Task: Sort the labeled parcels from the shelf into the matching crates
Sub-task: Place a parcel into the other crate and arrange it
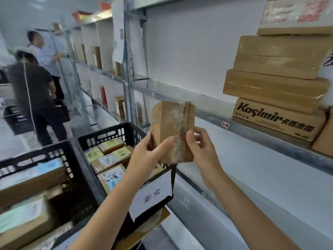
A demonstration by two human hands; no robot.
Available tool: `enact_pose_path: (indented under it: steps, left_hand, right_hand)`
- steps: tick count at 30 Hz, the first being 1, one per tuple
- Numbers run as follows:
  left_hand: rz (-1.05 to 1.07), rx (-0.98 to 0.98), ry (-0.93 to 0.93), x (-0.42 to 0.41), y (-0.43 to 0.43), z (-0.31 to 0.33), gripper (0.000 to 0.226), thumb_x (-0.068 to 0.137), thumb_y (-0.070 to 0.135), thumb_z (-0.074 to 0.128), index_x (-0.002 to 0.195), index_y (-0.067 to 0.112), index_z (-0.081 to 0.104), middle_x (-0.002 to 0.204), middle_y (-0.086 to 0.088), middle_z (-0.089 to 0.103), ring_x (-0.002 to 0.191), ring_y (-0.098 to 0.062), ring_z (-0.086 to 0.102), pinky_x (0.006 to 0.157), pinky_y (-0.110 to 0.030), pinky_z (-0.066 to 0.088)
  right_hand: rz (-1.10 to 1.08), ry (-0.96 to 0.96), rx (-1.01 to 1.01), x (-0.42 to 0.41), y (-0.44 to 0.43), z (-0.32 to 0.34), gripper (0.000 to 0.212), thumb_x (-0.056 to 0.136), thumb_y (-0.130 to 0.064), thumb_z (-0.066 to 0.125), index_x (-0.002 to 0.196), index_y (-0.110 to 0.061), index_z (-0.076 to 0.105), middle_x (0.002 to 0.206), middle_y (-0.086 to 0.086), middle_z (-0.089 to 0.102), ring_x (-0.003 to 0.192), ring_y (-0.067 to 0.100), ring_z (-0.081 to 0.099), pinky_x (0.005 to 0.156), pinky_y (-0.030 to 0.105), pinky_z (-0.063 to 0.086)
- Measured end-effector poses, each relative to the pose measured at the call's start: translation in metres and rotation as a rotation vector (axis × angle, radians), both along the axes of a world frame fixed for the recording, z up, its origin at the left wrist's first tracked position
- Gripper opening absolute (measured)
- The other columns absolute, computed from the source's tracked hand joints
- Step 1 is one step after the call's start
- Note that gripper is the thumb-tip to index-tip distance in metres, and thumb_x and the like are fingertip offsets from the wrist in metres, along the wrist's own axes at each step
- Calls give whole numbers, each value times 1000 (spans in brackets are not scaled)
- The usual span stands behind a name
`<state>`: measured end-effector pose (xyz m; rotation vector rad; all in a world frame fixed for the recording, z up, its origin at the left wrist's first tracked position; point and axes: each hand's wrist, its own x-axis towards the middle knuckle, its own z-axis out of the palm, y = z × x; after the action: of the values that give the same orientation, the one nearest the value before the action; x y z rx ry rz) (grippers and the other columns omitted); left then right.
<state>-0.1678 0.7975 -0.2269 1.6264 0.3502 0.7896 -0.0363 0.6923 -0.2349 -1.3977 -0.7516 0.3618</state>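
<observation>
I hold a small brown cardboard parcel (173, 130) upright in front of the metal shelf (212, 114); a strip of clear tape runs down its face and no label shows on this side. My left hand (149, 156) grips its lower left edge, thumb across the front. My right hand (200, 150) pinches its lower right edge. Below my hands stands a black crate (115, 131) with a white paper sign (153, 195) on its near end and several labeled parcels (111, 154) inside. A second black crate (36, 154) to the left also holds parcels.
A stack of brown boxes (277, 74) sits on the shelf at right, the bottom one printed Kasimir. Two people (34, 87) stand in the aisle at far left beside another black crate (16, 120). More boxes stand on the shelves further down.
</observation>
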Motion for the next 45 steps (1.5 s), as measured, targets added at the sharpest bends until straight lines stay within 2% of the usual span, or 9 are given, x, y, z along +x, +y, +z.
enact_pose_path:
  steps: [7,10,13,21,24,27,32,40,45]
  left_hand:
    - [7,-208,-12,-37,62,-11,67,71,68,74,124,27,67,111,1,75,100,-19,72,74,-22,57]
    - [13,-229,-28,-54,90,-15,56,75,65,73,117,28,71,115,-5,74,103,-23,72,78,-24,57]
    - [91,-231,-31,-72,116,-16,37,84,59,67,112,35,71,113,-3,74,104,-25,71,80,-28,57]
    - [395,-97,-198,-94,186,-30,47,98,27,55,143,41,49,130,10,65,116,-7,64,87,-29,57]
    - [424,-114,-184,-96,203,-38,43,96,38,54,139,44,53,125,26,64,114,6,61,81,-14,54]
    - [410,-173,-153,-97,213,-48,55,89,53,56,142,40,49,127,15,66,114,0,63,79,-14,54]
    - [393,-346,-154,-95,225,-60,63,72,46,76,127,31,48,117,-3,71,99,-16,73,71,-26,60]
    - [425,-442,-116,-89,248,-73,64,73,50,76,127,28,50,106,-1,76,97,-20,74,72,-29,61]
    - [549,-465,-34,-120,259,-83,71,67,63,77,125,32,52,106,1,76,98,-19,74,88,-43,57]
  right_hand:
    - [276,114,-48,3,71,-12,43,82,-65,62,115,-38,68,109,-3,74,104,19,71,86,39,56]
    - [547,184,-100,2,103,-22,53,96,-60,46,130,-24,65,129,11,67,120,33,63,96,49,53]
    - [572,196,-143,-7,137,-22,68,85,-68,60,132,-19,63,130,15,66,118,38,63,100,59,49]
    - [506,127,-193,-34,215,-30,61,66,-78,70,116,-42,70,115,-1,74,107,19,71,92,38,57]
    - [511,103,-175,-39,229,-33,60,71,-71,71,125,-45,65,116,-5,74,106,16,71,86,27,59]
    - [506,73,-157,-45,239,-39,68,73,-58,73,137,-42,55,116,-8,74,105,12,71,81,21,58]
    - [519,101,-132,-48,254,-46,69,74,-47,72,140,-40,52,115,-7,74,104,17,72,81,32,61]
    - [606,160,-244,-31,288,-41,74,73,-49,74,140,-29,52,120,1,73,108,24,70,97,48,53]
    - [736,161,-349,-53,321,-47,54,77,-52,72,126,-31,63,113,-2,75,105,18,72,93,38,56]
